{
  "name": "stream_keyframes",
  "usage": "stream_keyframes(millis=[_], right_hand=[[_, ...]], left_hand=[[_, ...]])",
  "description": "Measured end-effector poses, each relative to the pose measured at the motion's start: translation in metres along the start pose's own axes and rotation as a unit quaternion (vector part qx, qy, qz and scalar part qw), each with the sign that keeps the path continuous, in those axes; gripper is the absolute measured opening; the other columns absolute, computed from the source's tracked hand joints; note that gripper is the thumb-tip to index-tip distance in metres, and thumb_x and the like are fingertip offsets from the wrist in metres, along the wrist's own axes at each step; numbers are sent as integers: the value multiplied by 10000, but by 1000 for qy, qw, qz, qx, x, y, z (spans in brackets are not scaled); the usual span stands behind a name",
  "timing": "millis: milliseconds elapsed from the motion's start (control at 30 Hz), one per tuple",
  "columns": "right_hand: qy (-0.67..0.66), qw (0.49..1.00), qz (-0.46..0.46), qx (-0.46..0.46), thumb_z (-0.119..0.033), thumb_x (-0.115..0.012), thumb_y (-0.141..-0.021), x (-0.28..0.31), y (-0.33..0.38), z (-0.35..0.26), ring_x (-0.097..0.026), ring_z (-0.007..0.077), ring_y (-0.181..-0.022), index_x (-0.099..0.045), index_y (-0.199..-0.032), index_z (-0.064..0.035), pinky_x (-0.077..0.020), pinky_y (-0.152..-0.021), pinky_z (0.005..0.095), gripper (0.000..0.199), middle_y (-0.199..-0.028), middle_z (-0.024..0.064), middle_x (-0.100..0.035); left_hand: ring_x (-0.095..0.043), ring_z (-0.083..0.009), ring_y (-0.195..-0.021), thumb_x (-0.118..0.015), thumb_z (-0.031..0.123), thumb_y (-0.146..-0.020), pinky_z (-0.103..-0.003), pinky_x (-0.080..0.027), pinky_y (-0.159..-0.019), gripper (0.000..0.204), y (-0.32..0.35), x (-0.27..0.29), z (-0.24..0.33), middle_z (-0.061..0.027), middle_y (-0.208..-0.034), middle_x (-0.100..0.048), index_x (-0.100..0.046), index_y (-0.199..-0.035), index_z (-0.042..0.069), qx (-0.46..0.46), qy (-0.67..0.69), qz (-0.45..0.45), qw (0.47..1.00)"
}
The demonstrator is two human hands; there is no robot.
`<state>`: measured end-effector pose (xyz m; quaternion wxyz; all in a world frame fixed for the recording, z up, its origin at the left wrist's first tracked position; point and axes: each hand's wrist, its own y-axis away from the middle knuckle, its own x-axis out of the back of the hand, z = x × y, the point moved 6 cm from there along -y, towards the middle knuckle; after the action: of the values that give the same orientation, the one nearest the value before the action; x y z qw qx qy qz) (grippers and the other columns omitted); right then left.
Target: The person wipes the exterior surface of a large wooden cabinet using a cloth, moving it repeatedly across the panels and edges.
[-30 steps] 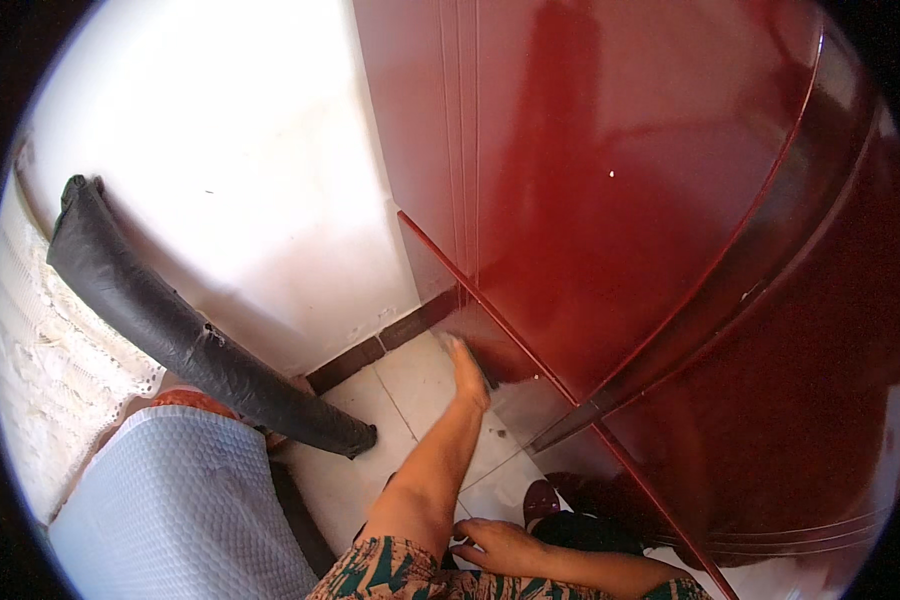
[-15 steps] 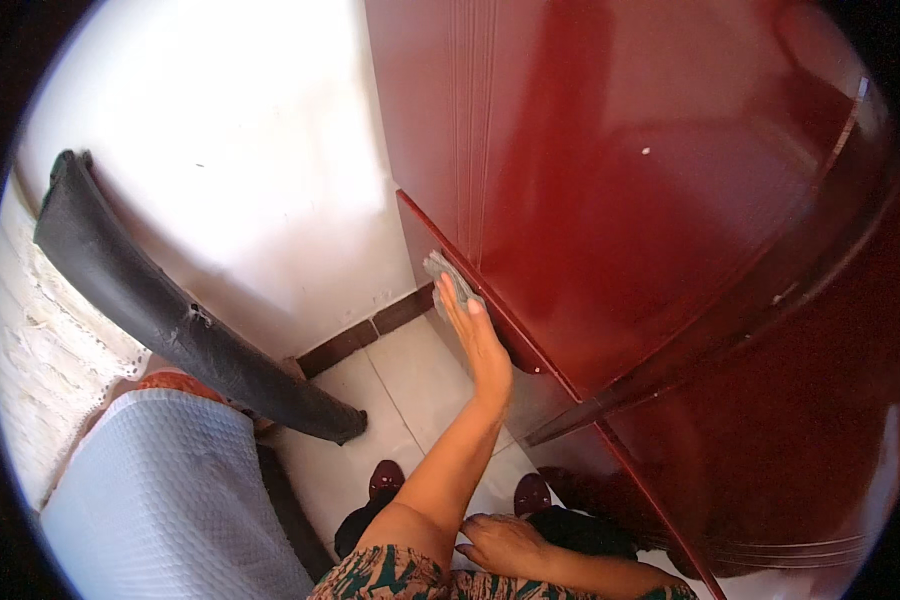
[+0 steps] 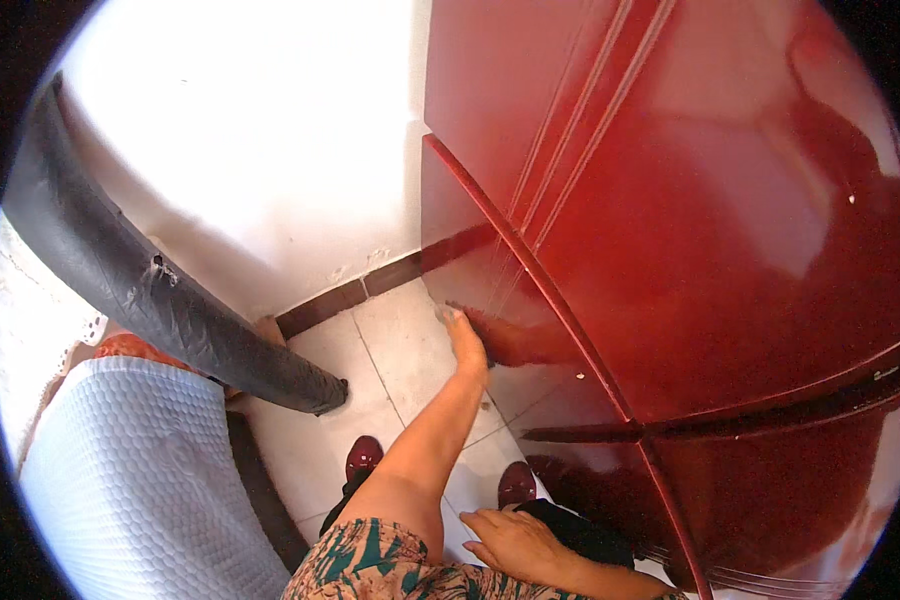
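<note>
My left hand (image 3: 467,343) reaches forward and down, pressed to the lower part of a glossy dark-red panel (image 3: 730,270), below its raised ledge. A small grey cloth (image 3: 443,313) shows at its fingertips; most of it is hidden by the hand. My right hand (image 3: 520,545) hangs near my right thigh, fingers loosely apart with nothing in them. The thin red ledge (image 3: 565,300) runs diagonally across the panel, and a dark gap (image 3: 750,420) crosses it lower down.
On the left, a worn black padded rail (image 3: 180,290) slants above a bed with a light-blue quilted cover (image 3: 140,480). A white wall (image 3: 270,120) with a dark-brown skirting (image 3: 320,307) stands ahead. Pale floor tiles (image 3: 380,330) lie beneath my dark-red shoes (image 3: 364,456).
My left hand with the cloth has slid lower on the panel, away from the ledge. The view has shifted, and my right hand stays by my thigh.
</note>
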<state>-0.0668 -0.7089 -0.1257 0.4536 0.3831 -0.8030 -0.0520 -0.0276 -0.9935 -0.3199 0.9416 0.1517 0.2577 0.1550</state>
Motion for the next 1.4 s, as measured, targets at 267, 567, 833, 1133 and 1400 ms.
stream_keyframes(millis=[267,567,833,1133,1400], right_hand=[[-8,999,45,20,-284,-571,-893,-1,-1,3,-621,350,-881,-549,-1135,-18,-505,-765,453,361,-961,173,-621],[-9,1000,-8,3,-270,-576,-894,-9,-5,2,-596,354,-944,-530,-1197,-21,-489,-810,437,395,-1026,175,-611],[-17,999,-7,27,-283,-557,-901,-11,-9,2,-618,353,-911,-547,-1157,-13,-506,-790,451,373,-982,180,-628],[-10,1000,-6,9,-271,-545,-902,-6,-6,6,-621,346,-913,-547,-1162,-15,-512,-780,448,365,-1012,180,-627],[9,999,-37,-5,-257,-596,-884,-17,-15,7,-603,317,-963,-514,-1239,-35,-493,-797,411,427,-1075,141,-599]], left_hand=[[-133,-321,-1422,-302,437,-984,-402,-115,-1151,642,50,-58,105,-186,-1536,-152,-187,-1480,45,-140,-60,53,987],[-200,-322,-1401,-342,384,-997,-384,-162,-1143,610,13,-37,119,-199,-1513,-204,-202,-1452,3,-221,-42,0,974],[-189,-342,-1403,-368,497,-957,-394,-162,-1142,768,-11,9,-4,-240,-1513,-170,-182,-1435,-75,4,-35,58,998],[-124,-340,-1414,-257,424,-1010,-410,-122,-1144,604,31,-67,175,-218,-1518,-111,-196,-1479,48,-281,-104,-22,954],[-262,-290,-1382,-318,644,-918,-424,-215,-1121,789,-66,-9,79,-123,-1524,-219,-159,-1499,134,22,-47,-69,996]])
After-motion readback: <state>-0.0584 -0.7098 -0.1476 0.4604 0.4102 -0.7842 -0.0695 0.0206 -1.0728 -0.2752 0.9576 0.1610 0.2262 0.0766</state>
